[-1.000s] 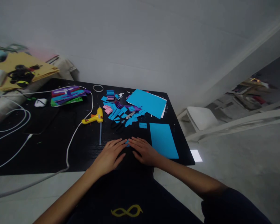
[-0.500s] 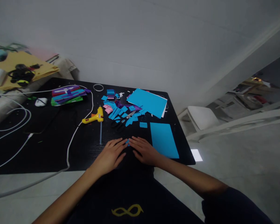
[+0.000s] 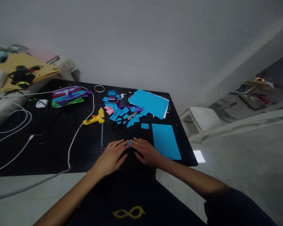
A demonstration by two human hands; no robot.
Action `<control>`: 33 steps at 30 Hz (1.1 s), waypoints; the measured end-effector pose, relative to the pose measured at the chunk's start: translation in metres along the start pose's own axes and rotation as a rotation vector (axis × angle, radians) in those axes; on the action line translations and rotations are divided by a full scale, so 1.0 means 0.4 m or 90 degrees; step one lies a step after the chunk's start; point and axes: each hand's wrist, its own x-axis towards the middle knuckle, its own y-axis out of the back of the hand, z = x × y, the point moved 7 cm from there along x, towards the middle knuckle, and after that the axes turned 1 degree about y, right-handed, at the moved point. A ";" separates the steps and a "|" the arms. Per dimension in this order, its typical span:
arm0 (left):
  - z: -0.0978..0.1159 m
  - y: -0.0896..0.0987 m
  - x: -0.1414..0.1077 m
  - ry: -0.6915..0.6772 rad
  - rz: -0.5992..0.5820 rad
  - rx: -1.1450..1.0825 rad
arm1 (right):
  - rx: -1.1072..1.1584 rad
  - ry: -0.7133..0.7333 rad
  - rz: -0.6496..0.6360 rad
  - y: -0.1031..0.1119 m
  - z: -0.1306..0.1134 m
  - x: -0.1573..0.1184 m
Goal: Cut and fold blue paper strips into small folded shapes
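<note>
A small blue paper piece lies on the black table near its front edge, partly covered by fingertips. My left hand rests flat with its fingertips on the piece's left side. From the right, my right hand lies flat too, fingertips on the other side of the piece. Both thumbs are apart from the fingers. Beyond the hands are scissors among blue cut pieces. A blue sheet lies to the right of my right hand.
A yellow glue gun with a white cable and a grey stick lie left of the scraps. Larger blue sheets are at the back right. Coloured strips are stacked back left. A white chair stands right.
</note>
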 end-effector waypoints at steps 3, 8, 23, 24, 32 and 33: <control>0.000 0.001 0.001 0.001 0.003 -0.002 | -0.002 -0.002 0.003 0.001 0.001 -0.001; 0.000 0.003 0.002 0.000 0.005 -0.004 | 0.005 -0.003 0.005 0.001 0.001 -0.001; -0.001 0.000 0.002 0.006 -0.004 0.005 | 0.014 -0.010 0.007 0.001 0.003 0.000; -0.001 0.000 0.002 0.006 -0.004 0.007 | 0.014 -0.009 0.008 0.001 0.003 0.000; -0.001 -0.001 0.001 0.001 -0.001 0.010 | 0.000 -0.009 -0.003 -0.003 0.004 -0.001; -0.002 -0.001 0.001 -0.001 0.000 0.010 | 0.000 -0.008 -0.001 -0.003 0.004 -0.002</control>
